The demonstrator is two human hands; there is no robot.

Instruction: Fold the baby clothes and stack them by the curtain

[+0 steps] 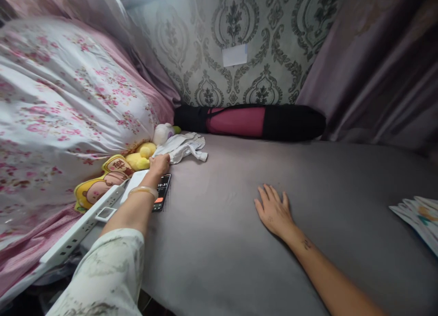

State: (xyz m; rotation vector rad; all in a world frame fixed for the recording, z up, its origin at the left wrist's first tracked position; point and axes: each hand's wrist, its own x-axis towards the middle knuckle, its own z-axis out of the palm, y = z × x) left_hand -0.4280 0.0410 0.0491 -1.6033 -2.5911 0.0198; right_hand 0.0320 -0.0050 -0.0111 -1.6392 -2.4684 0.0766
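My left hand point(160, 164) reaches forward with its fingers closed on the near left end of a crumpled white cloth point(179, 148). What kind of cloth it is, I cannot make out. Below that wrist, partly hidden by my forearm, a phone point(163, 192) lies face up with its screen lit. Beside it is a flat white object point(136, 181), also partly covered by the arm. My right hand point(273, 211) rests palm down on the grey sheet point(219, 243), fingers spread, holding nothing.
Plush toys point(141, 156) line the left side against flowered bedding point(68, 106). A long white power strip point(82, 224) runs along the left edge. At the back lies a black and dark pink roll bag point(236, 122). Papers point(419, 218) lie at the right.
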